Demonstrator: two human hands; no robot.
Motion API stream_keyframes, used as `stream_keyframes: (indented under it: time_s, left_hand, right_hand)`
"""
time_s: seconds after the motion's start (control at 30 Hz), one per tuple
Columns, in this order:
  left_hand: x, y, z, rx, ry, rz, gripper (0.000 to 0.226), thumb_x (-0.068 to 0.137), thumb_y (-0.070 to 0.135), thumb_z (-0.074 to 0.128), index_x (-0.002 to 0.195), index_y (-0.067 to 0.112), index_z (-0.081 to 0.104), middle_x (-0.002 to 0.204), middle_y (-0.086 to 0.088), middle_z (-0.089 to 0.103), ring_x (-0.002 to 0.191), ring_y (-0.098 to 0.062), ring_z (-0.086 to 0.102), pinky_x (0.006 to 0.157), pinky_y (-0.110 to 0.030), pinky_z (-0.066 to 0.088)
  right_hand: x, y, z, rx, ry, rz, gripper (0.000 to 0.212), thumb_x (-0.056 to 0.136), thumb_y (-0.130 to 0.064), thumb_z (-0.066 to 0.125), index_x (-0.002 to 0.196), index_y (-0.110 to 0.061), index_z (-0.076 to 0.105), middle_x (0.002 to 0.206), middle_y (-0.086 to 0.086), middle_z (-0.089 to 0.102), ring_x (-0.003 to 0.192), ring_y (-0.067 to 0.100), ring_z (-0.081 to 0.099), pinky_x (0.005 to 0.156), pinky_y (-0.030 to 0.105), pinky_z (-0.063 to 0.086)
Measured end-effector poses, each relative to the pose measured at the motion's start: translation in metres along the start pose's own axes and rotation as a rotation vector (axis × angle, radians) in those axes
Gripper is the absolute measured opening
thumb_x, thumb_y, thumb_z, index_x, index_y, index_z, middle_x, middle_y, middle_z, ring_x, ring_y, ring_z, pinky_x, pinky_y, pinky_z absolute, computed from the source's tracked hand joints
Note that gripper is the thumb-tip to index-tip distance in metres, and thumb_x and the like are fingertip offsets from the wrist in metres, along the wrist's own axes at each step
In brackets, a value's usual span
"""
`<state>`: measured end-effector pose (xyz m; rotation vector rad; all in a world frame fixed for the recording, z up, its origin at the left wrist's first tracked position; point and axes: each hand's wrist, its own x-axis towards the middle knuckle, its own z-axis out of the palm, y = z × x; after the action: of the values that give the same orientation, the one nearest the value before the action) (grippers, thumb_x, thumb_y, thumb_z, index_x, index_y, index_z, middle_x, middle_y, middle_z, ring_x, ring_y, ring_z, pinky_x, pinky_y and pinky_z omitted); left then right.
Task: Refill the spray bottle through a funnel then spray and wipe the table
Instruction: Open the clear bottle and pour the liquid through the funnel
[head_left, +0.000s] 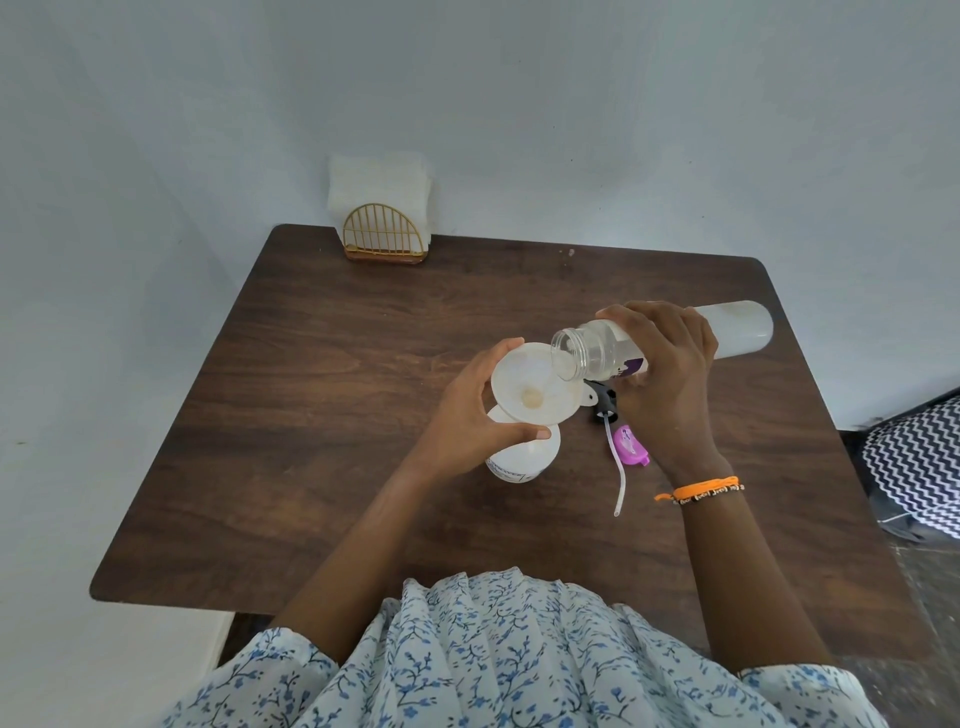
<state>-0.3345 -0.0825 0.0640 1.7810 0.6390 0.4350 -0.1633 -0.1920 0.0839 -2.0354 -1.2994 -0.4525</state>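
Two hands were at work over the middle of the tabletop (322, 374). Our left hand (470, 415) curled its fingers and thumb around the rim of the white funnel (530, 387), which sat in the neck of the white spray bottle (519, 457) standing upright near the table's centre. Our right hand (667, 374) was wrapped around a clear refill bottle (737, 327), tipped almost level, its open mouth touching the funnel's far rim. A little pale liquid lay at the funnel's throat.

Just right of the spray bottle, under our right hand, the spray head (605, 402) lay on the wood, with its purple trigger (628, 441) and its dip tube (619, 483) pointing toward the near edge. An orange bracelet (701, 489) circled our right wrist.

At the far left corner stood a gold wire napkin holder (383, 234) with white napkins (379, 179) upright in it.
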Motion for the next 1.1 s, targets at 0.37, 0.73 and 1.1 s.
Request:
stream_keyframes:
  time_s: [0.37, 0.73, 1.1]
  left_hand:
    - [-0.0013, -0.0003, -0.0002, -0.019, 0.004, 0.013, 0.087, 0.063, 0.007, 0.085, 0.137, 0.021, 0.042, 0.126, 0.018, 0.046, 0.109, 0.026, 0.039, 0.080, 0.005, 0.034]
    - [-0.0006, -0.0010, -0.0006, -0.003, 0.004, 0.006, 0.087, 0.063, 0.012, 0.086, 0.137, 0.024, 0.041, 0.128, 0.019, 0.045, 0.110, 0.025, 0.039, 0.080, 0.005, 0.034]
    - [-0.0019, 0.0001, -0.0012, -0.003, 0.007, 0.005, 0.087, 0.062, 0.011, 0.086, 0.135, 0.026, 0.042, 0.127, 0.021, 0.046, 0.111, 0.023, 0.040, 0.082, 0.004, 0.034]
  right_hand:
    - [-0.0017, 0.0023, 0.0015, -0.006, -0.007, 0.004, 0.058, 0.057, 0.011, 0.075, 0.108, -0.015, 0.064, 0.107, 0.004, 0.063, 0.104, 0.025, 0.053, 0.100, 0.038, 0.027]
    - [-0.0024, 0.0027, 0.0019, -0.015, -0.010, -0.007, 0.058, 0.058, 0.012, 0.075, 0.107, -0.015, 0.064, 0.107, 0.005, 0.062, 0.105, 0.025, 0.051, 0.100, 0.040, 0.026]
    - [-0.0040, 0.0018, 0.0022, -0.024, -0.005, -0.026, 0.059, 0.055, 0.015, 0.072, 0.106, -0.014, 0.065, 0.106, 0.005, 0.063, 0.104, 0.025, 0.050, 0.099, 0.043, 0.028]
